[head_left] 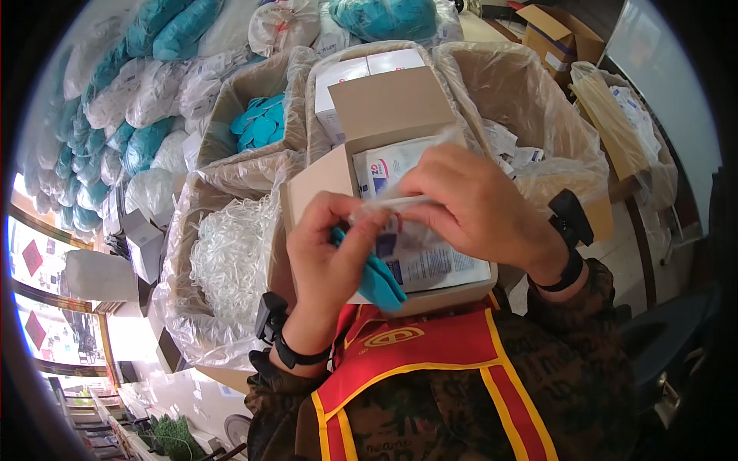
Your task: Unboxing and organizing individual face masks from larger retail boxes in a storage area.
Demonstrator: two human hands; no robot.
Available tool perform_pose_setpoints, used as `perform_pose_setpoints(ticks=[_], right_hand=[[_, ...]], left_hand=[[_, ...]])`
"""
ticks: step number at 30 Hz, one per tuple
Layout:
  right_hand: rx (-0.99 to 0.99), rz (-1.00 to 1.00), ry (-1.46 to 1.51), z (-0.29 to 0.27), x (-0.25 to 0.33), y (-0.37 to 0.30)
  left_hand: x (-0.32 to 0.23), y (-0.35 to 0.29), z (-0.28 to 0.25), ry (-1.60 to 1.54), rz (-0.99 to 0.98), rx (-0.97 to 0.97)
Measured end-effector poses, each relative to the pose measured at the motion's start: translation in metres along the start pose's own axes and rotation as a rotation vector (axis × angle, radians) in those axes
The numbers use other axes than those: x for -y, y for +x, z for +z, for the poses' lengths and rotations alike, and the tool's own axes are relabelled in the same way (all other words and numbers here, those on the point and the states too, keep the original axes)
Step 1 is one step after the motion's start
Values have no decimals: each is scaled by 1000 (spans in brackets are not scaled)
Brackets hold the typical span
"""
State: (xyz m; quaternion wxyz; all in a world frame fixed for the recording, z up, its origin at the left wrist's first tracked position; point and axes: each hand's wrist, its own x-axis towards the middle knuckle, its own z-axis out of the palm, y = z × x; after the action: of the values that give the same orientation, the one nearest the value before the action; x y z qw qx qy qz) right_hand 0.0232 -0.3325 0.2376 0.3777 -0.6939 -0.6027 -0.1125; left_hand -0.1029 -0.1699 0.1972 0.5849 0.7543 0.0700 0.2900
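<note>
Clear plastic pouch [400,206] sits between your two hands, held up just over the open cardboard box [307,184] in front of your chest. Your right hand [480,207] pinches its upper edge, fingers closed together on the film, thumb side toward your left. Your left hand [327,246] grips the pouch from the other side, fingers curled shut on it, & the same hand also clamps a teal glove [380,278] that hangs down out of the palm toward your vest. Whether the glove is partly inside the pouch, can't tell: the film is too clear & crumpled.

Containers round the grip:
- Open cardboard box right under your hands: flat white printed packets [430,265] stacked inside, rear flap standing up at the far edge.
- Bag-lined carton [223,177] at the box's left edge: full of clear tubing coils [231,253].
- Lined carton further back-left [234,100]: loose teal gloves [257,123] in a heap.
- Lined carton behind the box's rear flap: white boxes [369,65] side by side.
- Lined carton at the right [538,100]: small white sachets [507,146] low inside.

Black wrist straps on both arms, each w/ a small black unit. Far left: stacked bags of white & teal goods [115,100].
</note>
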Motion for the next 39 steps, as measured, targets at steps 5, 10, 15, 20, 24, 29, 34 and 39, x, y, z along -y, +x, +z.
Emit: perform_pose_setpoints(ticks=[5, 10, 15, 20, 24, 29, 34, 39], right_hand=[[105, -55, 106, 4, 6, -11], [38, -153, -25, 21, 21, -19], [89, -344, -101, 27, 47, -25], [268, -397, 179, 15, 83, -49], [320, -340, 373, -4, 78, -51], [41, -137, 30, -2, 33, -34], [67, -114, 33, 11, 20, -25], [-70, -137, -11, 26, 16, -25]], left_hand=[[-11, -20, 1, -247, -227, 87], [-10, -32, 1, -228, -211, 32], [12, -27, -10, -534, -401, -109], [64, -8, -23, -460, -368, -125], [59, -9, -19, -238, -201, -72], [14, -24, -24, 61, 98, 62], [-8, -33, -14, 277, 162, 161], [-8, -36, -4, 252, 85, 117]])
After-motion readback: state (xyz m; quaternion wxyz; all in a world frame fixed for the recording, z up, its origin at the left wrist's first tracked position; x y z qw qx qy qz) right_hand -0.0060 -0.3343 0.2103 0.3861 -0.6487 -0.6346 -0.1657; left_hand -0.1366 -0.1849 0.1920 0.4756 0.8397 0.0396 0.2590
